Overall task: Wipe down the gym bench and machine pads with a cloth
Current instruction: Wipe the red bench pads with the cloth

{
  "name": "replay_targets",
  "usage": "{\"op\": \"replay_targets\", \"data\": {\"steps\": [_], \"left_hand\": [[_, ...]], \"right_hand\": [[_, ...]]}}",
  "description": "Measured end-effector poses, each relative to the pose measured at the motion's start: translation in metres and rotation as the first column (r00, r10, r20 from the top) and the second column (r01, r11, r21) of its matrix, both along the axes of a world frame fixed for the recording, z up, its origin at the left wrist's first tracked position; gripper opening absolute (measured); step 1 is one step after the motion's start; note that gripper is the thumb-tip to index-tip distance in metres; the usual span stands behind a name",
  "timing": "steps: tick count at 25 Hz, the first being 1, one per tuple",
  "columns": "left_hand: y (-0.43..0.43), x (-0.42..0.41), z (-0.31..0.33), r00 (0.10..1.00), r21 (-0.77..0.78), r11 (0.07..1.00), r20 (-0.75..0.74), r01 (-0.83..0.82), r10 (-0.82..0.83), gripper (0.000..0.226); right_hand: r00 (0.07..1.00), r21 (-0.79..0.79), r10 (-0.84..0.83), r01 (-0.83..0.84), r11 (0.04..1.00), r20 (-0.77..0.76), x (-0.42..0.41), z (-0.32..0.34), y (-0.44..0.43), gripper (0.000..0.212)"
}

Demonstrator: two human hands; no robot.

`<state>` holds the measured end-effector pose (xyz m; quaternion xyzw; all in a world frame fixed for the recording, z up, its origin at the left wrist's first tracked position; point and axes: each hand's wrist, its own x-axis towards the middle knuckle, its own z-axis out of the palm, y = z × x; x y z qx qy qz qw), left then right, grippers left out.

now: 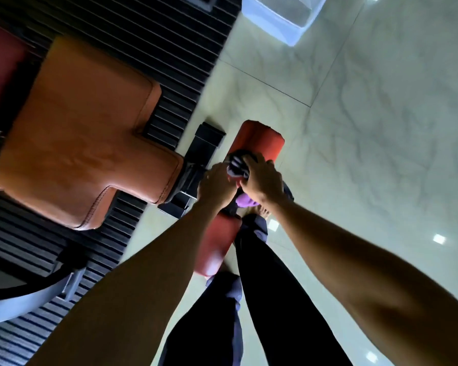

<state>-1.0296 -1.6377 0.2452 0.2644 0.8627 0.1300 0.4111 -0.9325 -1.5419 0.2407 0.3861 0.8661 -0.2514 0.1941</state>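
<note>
Just below the middle of the frame, the right hand (262, 178) is gripping a bunched dark-and-pale cloth (237, 165). Its fingers are curling over the bundle and pressing it onto the near end of the upper red roller pad (259, 142). The left hand (216, 184) is sitting just beside it on the left, touching the cloth's edge. Its fingers are folding under and out of sight, so I cannot tell whether they are pinching the cloth or something else. A second red roller pad (217, 247) is lying lower down, partly behind the left forearm. The tan bench seat (77, 133) is filling the middle left of the frame above a black ribbed mat (169, 48), and a black frame (206, 143) is showing between the seat and the rollers. Pale tiled floor (368, 128) is spreading across the right side, with a clear tub (283, 19) sitting at the top edge.
</note>
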Motion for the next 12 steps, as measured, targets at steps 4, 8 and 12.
{"op": "replay_targets", "data": {"steps": [4, 8, 12], "left_hand": [[0.012, -0.021, 0.064, 0.998, -0.029, 0.998, -0.041, 0.053, -0.054, 0.043], [0.012, -0.038, 0.168, 0.989, -0.039, 0.993, -0.098, 0.108, -0.111, 0.042], [0.004, -0.045, 0.26, 0.973, -0.058, 0.985, -0.16, 0.162, -0.169, 0.044]], "right_hand": [[1.0, 0.04, -0.001, 0.0, 0.999, 0.016, -0.003, 0.068, 0.02, 0.059], [0.996, 0.076, -0.052, 0.046, 0.996, 0.071, 0.012, 0.169, 0.027, 0.059], [0.996, 0.107, -0.069, 0.063, 0.992, 0.049, 0.034, 0.26, 0.019, 0.055]]}}
